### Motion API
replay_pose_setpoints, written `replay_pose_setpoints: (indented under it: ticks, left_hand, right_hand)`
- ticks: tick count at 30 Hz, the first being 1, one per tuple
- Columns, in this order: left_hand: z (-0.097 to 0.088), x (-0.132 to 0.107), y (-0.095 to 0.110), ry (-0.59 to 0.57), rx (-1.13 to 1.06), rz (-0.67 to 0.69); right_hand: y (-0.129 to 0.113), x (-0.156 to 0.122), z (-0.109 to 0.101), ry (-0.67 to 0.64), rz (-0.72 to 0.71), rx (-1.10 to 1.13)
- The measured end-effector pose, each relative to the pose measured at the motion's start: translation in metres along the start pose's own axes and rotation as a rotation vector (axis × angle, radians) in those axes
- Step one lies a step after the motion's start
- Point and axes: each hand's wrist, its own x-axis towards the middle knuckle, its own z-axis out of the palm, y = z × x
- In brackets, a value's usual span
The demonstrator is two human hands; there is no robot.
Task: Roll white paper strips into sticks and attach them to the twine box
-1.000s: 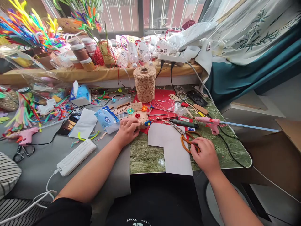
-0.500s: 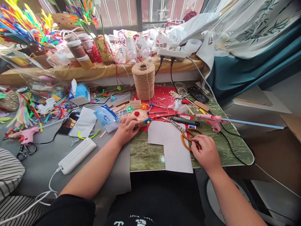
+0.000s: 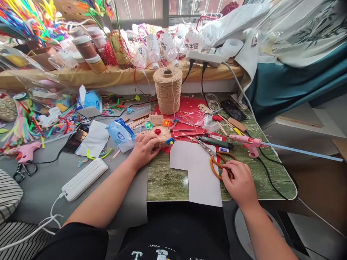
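Observation:
My left hand (image 3: 143, 148) is curled over the near side of a small wooden-stick piece (image 3: 162, 134) trimmed with little red, green, orange and blue flowers. My right hand (image 3: 239, 182) rests on the green table (image 3: 165, 182) with its fingers closed on the orange handles of a pair of scissors (image 3: 218, 161). The scissor blades point up and left toward the red sheet (image 3: 189, 110). A white cut paper (image 3: 200, 169) lies between my two hands.
A big spool of jute twine (image 3: 168, 90) stands behind the wooden piece. A pink glue gun (image 3: 248, 142) with a blue stick lies right of the scissors. A wipes pack (image 3: 119, 132), a phone (image 3: 74, 139), a white power strip (image 3: 84, 178) and pipe cleaners crowd the left.
Both hands stay where they were on the wooden piece and the scissors. Only the camera has tilted slightly, shifting the scene up and to the right.

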Motion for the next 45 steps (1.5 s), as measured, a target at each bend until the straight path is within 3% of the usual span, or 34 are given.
replay_pose_setpoints:
  ticks: [17,25,32,34,39,42,45]
  left_hand:
    - [-0.014,0.002,0.004,0.084,-0.075,-0.023]
    - [-0.01,0.001,0.0,0.205,-0.126,-0.042]
    - [-0.014,0.002,0.002,0.1,-0.107,0.024]
    - [-0.019,0.0,0.003,0.169,-0.132,-0.02]
    - [-0.027,-0.005,0.0,0.48,-0.275,-0.237]
    - [-0.025,-0.003,-0.003,0.551,-0.485,-0.297]
    - [-0.025,0.0,-0.003,0.519,-0.587,-0.354]
  right_hand:
    - [-0.002,0.002,0.003,0.014,-0.018,-0.024]
    - [-0.004,0.002,0.004,0.015,0.007,-0.031]
    - [-0.004,0.002,0.004,0.026,0.0,-0.028]
    - [-0.004,0.002,0.004,0.025,-0.001,-0.029]
    - [-0.004,0.001,0.006,0.026,0.006,-0.021]
    - [-0.003,0.0,0.005,0.038,-0.001,-0.014]
    - [-0.009,0.0,0.0,0.086,-0.019,0.01]
